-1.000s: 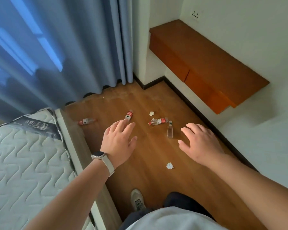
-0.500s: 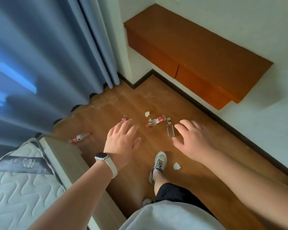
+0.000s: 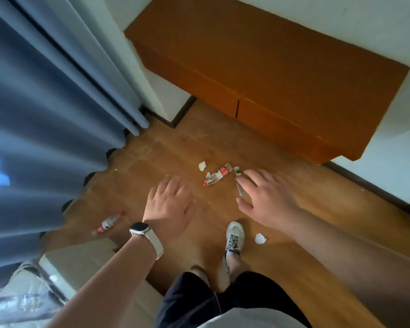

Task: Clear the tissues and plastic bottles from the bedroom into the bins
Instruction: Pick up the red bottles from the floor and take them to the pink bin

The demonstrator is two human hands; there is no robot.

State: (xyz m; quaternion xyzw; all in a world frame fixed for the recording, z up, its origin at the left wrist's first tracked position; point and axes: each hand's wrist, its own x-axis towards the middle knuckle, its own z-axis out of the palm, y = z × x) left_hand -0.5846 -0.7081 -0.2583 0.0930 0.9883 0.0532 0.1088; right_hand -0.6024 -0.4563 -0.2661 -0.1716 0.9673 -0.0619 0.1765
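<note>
Red labels on two bottles, print too small to read. Left hand and right hand both spread flat, empty, held over the wood floor. Red-label bottle lies on its side between and beyond the hands, with a tissue scrap just past it. Green-cap clear bottle sits under the right fingers; contact unclear. Second red-label bottle is left of the left wrist, near the curtain. Crumpled tissue beside the shoe.
</note>
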